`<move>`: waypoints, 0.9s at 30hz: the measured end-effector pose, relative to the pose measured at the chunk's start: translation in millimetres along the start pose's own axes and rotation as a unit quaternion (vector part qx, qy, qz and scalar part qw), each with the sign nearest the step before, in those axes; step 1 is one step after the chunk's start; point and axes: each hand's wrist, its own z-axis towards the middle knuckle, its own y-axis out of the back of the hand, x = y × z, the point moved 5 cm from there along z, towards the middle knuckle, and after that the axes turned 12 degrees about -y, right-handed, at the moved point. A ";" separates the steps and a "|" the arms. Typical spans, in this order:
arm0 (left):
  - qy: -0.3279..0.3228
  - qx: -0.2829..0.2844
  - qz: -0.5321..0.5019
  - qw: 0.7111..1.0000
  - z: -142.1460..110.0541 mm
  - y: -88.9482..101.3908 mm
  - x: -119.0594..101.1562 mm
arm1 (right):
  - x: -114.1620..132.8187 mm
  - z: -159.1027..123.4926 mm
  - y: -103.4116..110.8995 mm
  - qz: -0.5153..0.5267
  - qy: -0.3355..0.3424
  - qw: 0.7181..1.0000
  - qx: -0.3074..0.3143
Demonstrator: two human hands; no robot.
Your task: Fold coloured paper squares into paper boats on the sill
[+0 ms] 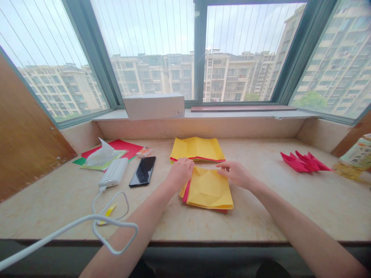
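Observation:
A stack of creased, folded yellow paper (211, 189) with red sheets between lies near the middle of the counter, its layers slightly askew. My left hand (182, 172) is at its far left corner, fingers curled closed over the edge. Across from it, my right hand (235, 174) has thumb and forefinger around the far right corner of the top yellow sheet; the tips are small in view. Just beyond both hands rests a second stack of yellow paper (197, 148), unfolded wider, with crease lines and a red layer showing below.
On the left are a black phone (143, 172), a white power bank (114, 172) with a white cable (72, 224), a tissue pack (101, 154) and red paper (124, 146). Red folded paper pieces (304, 161) and a bottle (358, 158) stand right. A white box (155, 107) sits on the sill.

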 end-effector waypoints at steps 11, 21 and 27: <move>-0.048 -0.082 -0.119 0.988 4.5 10.0 -10.4 | -8.8 9.9 20.0 0.235 -0.021 0.967 -0.094; 0.110 -0.182 -0.330 0.920 4.2 8.2 -0.4 | -4.8 11.9 14.7 0.366 -0.027 0.930 -0.028; 0.130 -0.194 -0.432 0.871 4.7 5.7 1.4 | -3.6 10.3 15.2 0.346 -0.035 0.936 -0.042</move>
